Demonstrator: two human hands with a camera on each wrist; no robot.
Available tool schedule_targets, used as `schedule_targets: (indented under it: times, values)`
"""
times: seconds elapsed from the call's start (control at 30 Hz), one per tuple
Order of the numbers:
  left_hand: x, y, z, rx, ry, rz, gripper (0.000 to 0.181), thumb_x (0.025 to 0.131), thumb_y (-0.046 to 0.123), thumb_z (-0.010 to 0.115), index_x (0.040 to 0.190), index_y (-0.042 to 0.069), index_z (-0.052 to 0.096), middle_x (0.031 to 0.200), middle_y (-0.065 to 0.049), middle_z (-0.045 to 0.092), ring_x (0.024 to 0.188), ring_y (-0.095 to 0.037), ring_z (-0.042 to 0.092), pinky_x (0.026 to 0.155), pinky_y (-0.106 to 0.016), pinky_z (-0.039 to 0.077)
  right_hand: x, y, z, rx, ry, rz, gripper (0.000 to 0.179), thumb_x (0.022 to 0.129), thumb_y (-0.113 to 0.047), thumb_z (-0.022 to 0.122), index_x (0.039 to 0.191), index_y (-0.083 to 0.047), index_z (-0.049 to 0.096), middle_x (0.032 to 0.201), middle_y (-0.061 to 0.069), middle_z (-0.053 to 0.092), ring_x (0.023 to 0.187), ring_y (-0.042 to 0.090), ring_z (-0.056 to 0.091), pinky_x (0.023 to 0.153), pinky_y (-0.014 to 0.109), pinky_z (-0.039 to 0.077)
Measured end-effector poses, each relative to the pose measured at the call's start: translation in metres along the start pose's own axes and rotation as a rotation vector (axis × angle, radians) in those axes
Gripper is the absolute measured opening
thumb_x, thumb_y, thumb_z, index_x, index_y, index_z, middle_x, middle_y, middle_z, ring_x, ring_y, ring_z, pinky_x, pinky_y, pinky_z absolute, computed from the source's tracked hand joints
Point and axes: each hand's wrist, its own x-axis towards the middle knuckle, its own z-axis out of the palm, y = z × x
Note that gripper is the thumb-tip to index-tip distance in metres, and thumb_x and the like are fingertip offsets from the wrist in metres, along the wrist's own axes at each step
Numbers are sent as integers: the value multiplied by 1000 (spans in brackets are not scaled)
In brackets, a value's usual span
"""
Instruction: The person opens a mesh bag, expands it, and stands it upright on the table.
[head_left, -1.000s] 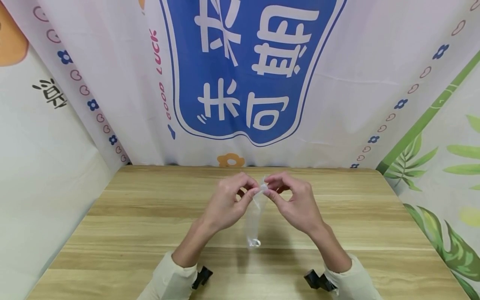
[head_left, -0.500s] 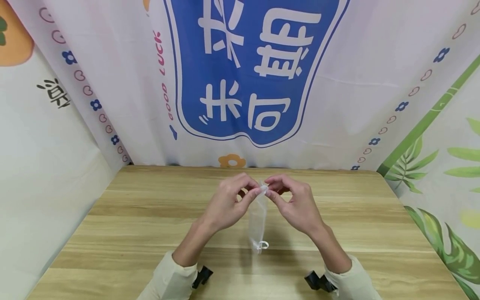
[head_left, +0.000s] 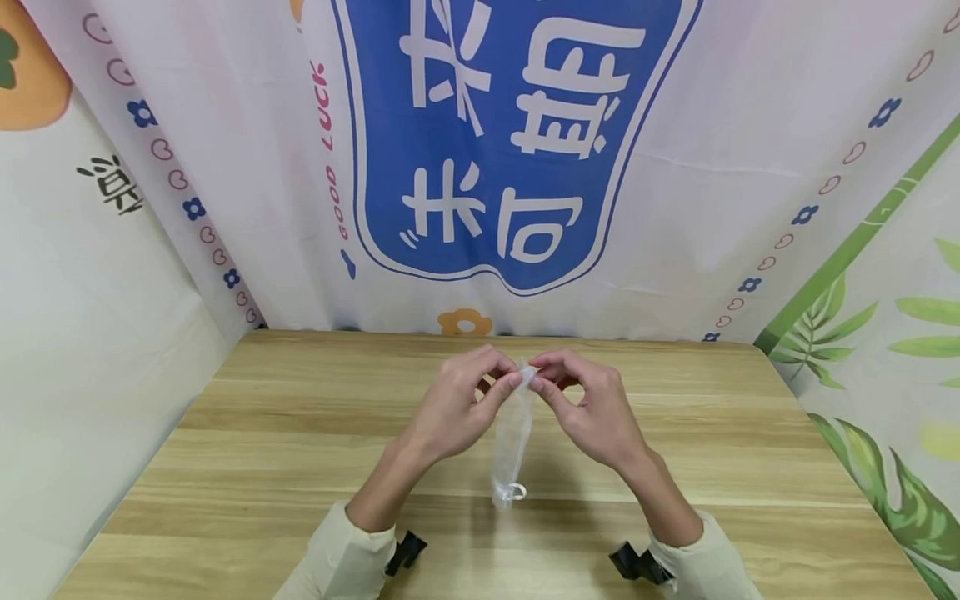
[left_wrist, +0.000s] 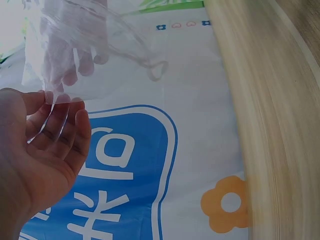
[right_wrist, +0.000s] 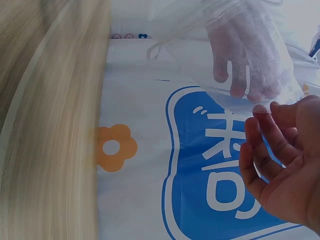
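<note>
Pinching a clear bag [head_left: 512, 442] between fingers above the counter [head_left: 300, 433], left hand [head_left: 461, 407] and right hand [head_left: 596, 407] seemingly worked its top edge, and parting it likely called for gentleness.

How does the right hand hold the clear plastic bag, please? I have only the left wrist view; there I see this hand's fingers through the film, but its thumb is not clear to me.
Observer: In the right wrist view, the right hand pinches an edge of the clear plastic bag between thumb and index finger.
Operator: Thank you. And where is the small loop of the bag, as the head camera sees it?
Observer: It shows between the person's two forearms, near the bag's lower end.
</note>
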Motion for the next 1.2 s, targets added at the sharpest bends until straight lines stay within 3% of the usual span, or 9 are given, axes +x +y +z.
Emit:
schedule_targets:
  times: [0.27,0.5,0.87,1.2]
  values:
    - [0,0,2,-21,-10,4,7,106,9,68,103,6,74,93,-4,72,80,-11,65,70,-26,63,0,0,-1,1,10,40,12,104,-8,69,114,-5,75,89,4,79,80,15,73,77,26,63]
    - [-1,0,3,-29,-13,9,6,105,10,69,103,6,74,95,-4,75,79,-9,65,69,-26,63,-1,0,-1,-19,4,38,14,100,-5,74,114,-6,76,90,1,78,78,9,71,76,32,64]
    - [0,-1,5,-37,-24,24,6,104,10,71,102,7,76,95,-4,75,81,-9,67,67,-23,62,-1,0,0,-14,-8,35,20,95,5,76,111,-6,77,90,1,79,78,9,71,75,26,62]
    - [1,-3,7,-28,-23,23,8,105,11,69,103,7,75,93,-3,73,80,-8,64,69,-23,62,-1,-1,-2,0,-19,81,16,100,-6,75,116,-5,75,95,3,81,84,13,75,80,31,65]
